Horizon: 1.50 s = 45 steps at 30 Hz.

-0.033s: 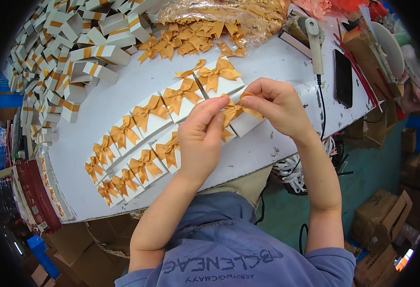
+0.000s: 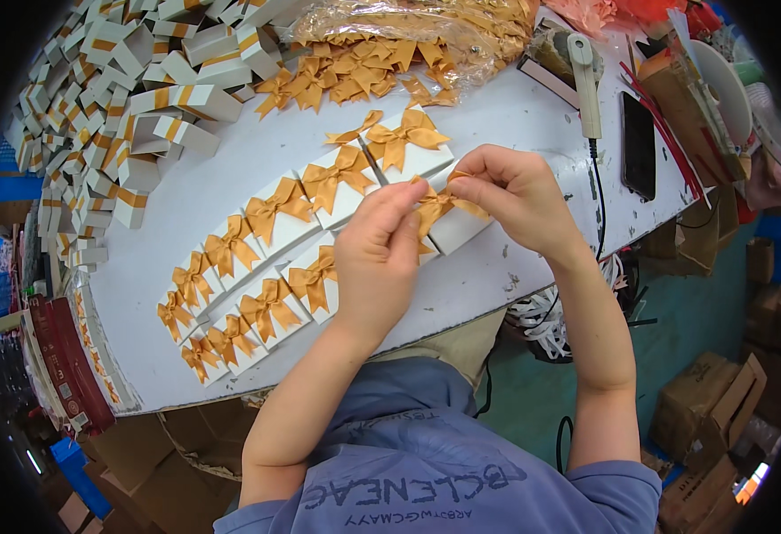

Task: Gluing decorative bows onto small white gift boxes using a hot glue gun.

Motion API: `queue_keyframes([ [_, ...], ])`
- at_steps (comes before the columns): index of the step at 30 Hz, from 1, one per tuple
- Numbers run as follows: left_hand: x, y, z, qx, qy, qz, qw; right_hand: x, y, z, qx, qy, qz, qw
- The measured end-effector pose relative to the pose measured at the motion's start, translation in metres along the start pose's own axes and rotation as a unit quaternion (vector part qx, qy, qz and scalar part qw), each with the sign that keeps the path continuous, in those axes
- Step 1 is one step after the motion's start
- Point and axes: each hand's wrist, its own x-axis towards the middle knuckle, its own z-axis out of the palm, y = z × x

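Both hands pinch the loops of a gold ribbon bow (image 2: 444, 205) above the last white box (image 2: 461, 230) of the nearer row. My left hand (image 2: 380, 254) is closed, thumb and fingers on the bow's left loop. On the other side, my right hand (image 2: 515, 191) squeezes the right loop between thumb and fingertips. Two rows of small white boxes run leftward across the table, each topped with a gold bow, such as this box bow (image 2: 279, 209). My left hand hides part of the nearer row.
A heap of white boxes with gold bands (image 2: 141, 107) fills the far left. Loose gold bows (image 2: 355, 71) lie by a clear plastic bag (image 2: 488, 36) at the back. To the right are a corded pale handheld tool (image 2: 584, 84), a black phone (image 2: 638, 147) and a cardboard box (image 2: 688, 116).
My left hand has shifted very slightly to the right, still pinching the bow. My right hand looks unmoved.
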Motion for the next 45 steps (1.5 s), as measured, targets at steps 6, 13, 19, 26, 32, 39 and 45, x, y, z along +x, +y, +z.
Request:
queue_keyframes([
  [6, -0.006, -0.005, 0.011, 0.24, -0.044, 0.069, 0.967, 0.004, 0.016, -0.004, -0.108, 0.013, -0.024, 0.994],
  [13, -0.006, -0.003, 0.02, 0.498, -0.054, 0.161, 0.851, 0.004, 0.03, 0.004, -0.141, 0.047, -0.063, 0.987],
  [19, -0.007, -0.01, 0.018, 0.519, -0.054, 0.195, 0.831, 0.006, 0.033, 0.003, -0.197, 0.062, -0.131, 0.97],
  [26, -0.011, -0.013, 0.019, 0.56, -0.067, 0.206, 0.8, -0.008, 0.034, 0.0, -0.355, 0.122, -0.184, 0.909],
  [32, -0.012, -0.019, 0.019, 0.585, -0.06, 0.227, 0.776, -0.022, 0.038, -0.003, -0.431, -0.001, -0.272, 0.86],
  [39, -0.015, -0.029, 0.02, 0.593, -0.048, 0.254, 0.762, -0.025, 0.042, -0.003, -0.436, -0.002, -0.254, 0.863],
  [45, -0.044, -0.004, -0.009, 0.525, -0.04, 0.269, 0.806, -0.029, 0.013, 0.001, -0.389, 0.051, -0.218, 0.894],
])
